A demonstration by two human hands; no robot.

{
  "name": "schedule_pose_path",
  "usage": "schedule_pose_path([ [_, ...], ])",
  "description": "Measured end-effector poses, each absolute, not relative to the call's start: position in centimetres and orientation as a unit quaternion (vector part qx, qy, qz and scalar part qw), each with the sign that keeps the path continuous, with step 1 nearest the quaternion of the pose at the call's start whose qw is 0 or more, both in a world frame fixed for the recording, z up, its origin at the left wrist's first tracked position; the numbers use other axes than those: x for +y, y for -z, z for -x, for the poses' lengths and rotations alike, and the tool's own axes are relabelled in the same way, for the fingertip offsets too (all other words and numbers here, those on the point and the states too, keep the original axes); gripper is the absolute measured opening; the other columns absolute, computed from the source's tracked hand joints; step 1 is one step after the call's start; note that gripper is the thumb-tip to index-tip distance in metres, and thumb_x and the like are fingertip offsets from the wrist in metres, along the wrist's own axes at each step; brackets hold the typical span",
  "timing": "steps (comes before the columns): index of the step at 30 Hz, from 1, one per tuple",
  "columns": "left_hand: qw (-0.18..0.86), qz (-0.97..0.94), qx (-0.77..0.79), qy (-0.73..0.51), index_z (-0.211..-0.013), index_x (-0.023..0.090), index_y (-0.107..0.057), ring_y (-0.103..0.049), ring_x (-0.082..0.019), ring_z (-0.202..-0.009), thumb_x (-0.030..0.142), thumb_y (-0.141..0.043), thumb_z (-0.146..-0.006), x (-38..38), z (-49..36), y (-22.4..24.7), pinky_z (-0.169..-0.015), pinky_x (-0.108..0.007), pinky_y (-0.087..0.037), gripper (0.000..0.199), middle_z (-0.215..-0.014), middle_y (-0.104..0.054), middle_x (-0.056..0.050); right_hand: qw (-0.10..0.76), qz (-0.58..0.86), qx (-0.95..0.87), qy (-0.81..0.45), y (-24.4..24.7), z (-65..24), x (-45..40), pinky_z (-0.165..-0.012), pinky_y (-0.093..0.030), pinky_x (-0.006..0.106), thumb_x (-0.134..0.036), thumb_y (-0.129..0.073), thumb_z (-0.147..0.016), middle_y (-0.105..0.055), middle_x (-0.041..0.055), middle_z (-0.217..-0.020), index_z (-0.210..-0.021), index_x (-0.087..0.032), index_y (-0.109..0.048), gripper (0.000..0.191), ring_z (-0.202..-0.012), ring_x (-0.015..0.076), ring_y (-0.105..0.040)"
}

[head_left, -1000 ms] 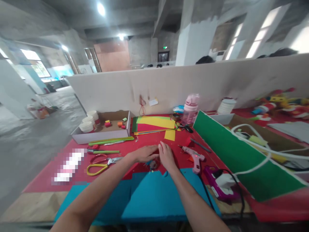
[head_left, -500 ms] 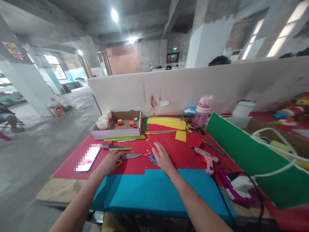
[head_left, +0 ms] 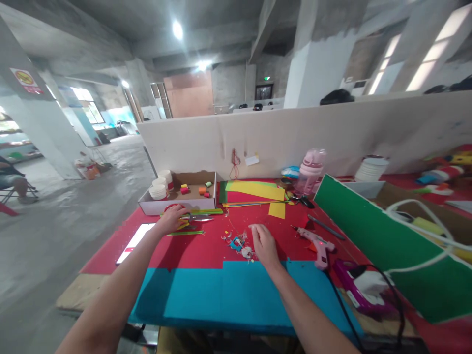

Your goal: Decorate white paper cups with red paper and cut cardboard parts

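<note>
My left hand (head_left: 171,219) is closed around the handles of a pair of scissors (head_left: 201,219) at the table's back left. Yellow shows on the handles below my fingers, and the blades point right, beside green and yellow paper strips (head_left: 206,212). My right hand (head_left: 266,246) rests low over the red sheet, fingers drawn together; what is in them, if anything, is hidden. Just left of it lies a small heap of blue and white paper scraps (head_left: 241,245). Left of my left arm lies a phone (head_left: 134,241) with a lit screen.
A shallow box (head_left: 179,204) with white cups and small paper rolls stands at the back left. Coloured paper sheets (head_left: 254,191) lie behind my right hand. To the right are a pink glue gun (head_left: 317,243), a pink bottle (head_left: 310,169), a purple power strip (head_left: 363,287) and a green board (head_left: 383,246).
My left hand has moved away from me, carrying the scissors to the strips. My right hand has shifted right and its fingers have come together; the scraps beside it are a larger heap.
</note>
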State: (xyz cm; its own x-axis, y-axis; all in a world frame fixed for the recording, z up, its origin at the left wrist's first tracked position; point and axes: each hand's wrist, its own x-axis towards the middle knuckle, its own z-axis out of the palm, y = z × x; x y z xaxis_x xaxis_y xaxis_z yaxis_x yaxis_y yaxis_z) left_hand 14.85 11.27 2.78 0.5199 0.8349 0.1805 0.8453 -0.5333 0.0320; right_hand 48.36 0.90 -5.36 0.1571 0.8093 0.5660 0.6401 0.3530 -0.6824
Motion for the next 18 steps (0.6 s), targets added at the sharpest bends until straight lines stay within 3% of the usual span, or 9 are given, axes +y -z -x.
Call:
schedule_pose_path([
  [7, 0.037, 0.857, -0.502, 0.107, -0.110, 0.020, -0.062, -0.054, -0.019, -0.105, 0.009, -0.045, -0.077, 11.9, -14.9, -2.1, -0.095, -0.031, -0.042, 0.039, -0.112, -0.058, -0.008, 0.496, 0.571, -0.646, -0.097, 5.3, -48.3, 0.9, -0.080, -0.046, 0.031, -0.039, -0.027, -0.097, -0.064, 0.0100, -0.090, -0.089, -0.018, -0.061, 0.041, -0.088, 0.0206, -0.059],
  [10, 0.050, 0.853, -0.505, 0.123, -0.097, 0.019, -0.066, -0.056, -0.021, -0.099, 0.014, -0.043, -0.082, 9.4, -15.7, -2.1, -0.088, -0.032, -0.045, 0.028, -0.100, -0.061, -0.008, 0.495, 0.565, -0.652, -0.100, 5.1, -48.4, 0.9, -0.080, -0.045, 0.031, -0.038, -0.027, -0.097, -0.064, 0.0097, -0.090, -0.088, -0.018, -0.060, 0.039, -0.088, 0.0203, -0.059],
  [13, -0.027, 0.892, -0.445, 0.076, -0.091, 0.019, -0.067, -0.059, -0.018, -0.088, 0.019, -0.043, -0.085, 6.4, -17.2, -1.3, -0.078, -0.027, -0.047, 0.025, -0.093, -0.064, -0.007, 0.499, 0.559, -0.655, -0.099, 4.9, -48.4, 0.9, -0.078, -0.045, 0.029, -0.038, -0.028, -0.097, -0.064, 0.0093, -0.088, -0.086, -0.018, -0.060, 0.039, -0.086, 0.0198, -0.059],
  [18, 0.025, 0.881, -0.471, 0.049, -0.097, 0.016, -0.067, -0.057, -0.021, -0.101, 0.012, -0.031, -0.089, 3.2, -19.7, 1.7, -0.095, -0.033, -0.042, 0.037, -0.102, -0.065, -0.011, 0.499, 0.560, -0.654, -0.100, 4.8, -48.3, 0.5, -0.071, -0.044, 0.028, -0.038, -0.029, -0.097, -0.064, 0.0081, -0.082, -0.081, -0.019, -0.059, 0.039, -0.079, 0.0191, -0.059],
])
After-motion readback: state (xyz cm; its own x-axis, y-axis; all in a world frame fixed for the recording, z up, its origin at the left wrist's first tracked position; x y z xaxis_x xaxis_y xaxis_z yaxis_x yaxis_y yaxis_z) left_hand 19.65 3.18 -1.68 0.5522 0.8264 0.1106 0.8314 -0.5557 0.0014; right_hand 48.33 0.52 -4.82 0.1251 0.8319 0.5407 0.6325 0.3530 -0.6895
